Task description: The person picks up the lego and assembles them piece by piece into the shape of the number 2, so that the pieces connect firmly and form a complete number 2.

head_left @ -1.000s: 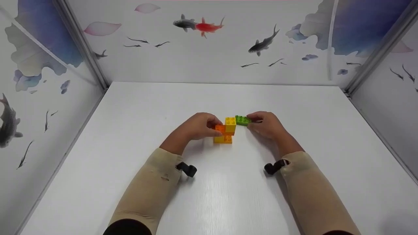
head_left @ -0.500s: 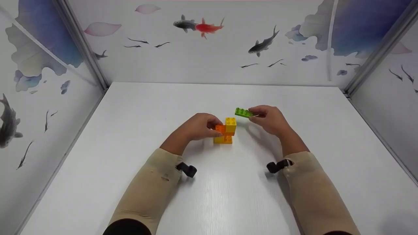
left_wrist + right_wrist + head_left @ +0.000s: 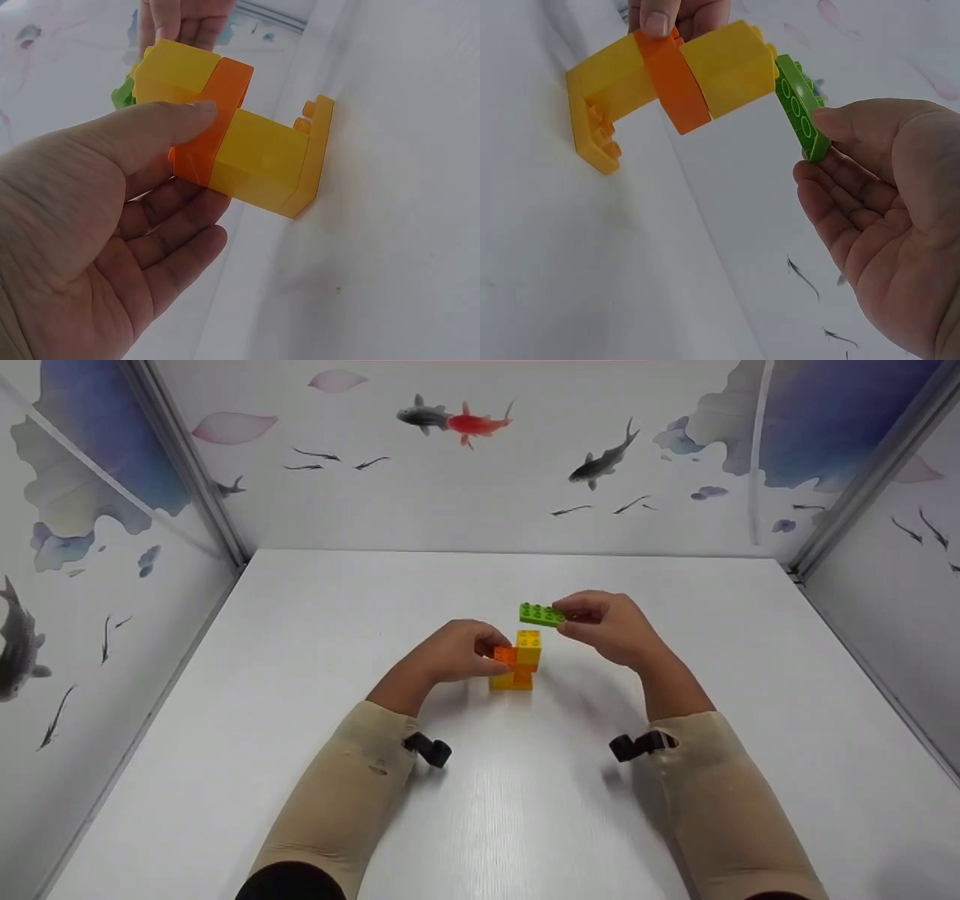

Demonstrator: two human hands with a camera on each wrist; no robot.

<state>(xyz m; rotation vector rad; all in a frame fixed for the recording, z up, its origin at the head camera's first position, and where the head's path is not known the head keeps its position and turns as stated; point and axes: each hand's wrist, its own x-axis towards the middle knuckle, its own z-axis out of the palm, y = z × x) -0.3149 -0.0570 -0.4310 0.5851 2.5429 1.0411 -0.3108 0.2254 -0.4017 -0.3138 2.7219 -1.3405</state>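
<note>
Between the thumb and fingers of the right hand (image 3: 611,630), a flat green studded plastic brick (image 3: 538,615) is pinched by one end. Left of that hand, near the green brick, stands one stack (image 3: 529,651) of four plastic pieces: thin amber base (image 3: 319,150), yellow block (image 3: 262,161), orange block (image 3: 196,161), second yellow block (image 3: 176,71) on top. The left hand (image 3: 465,652) grips the orange block, its lower fingers loosely bent beneath. A white desk (image 3: 495,810) spreads beyond both hands on either side; its far edge meets a white fish-printed wall (image 3: 525,510) ahead of them. Two beige sleeves (image 3: 341,780) lie behind the hands.
</note>
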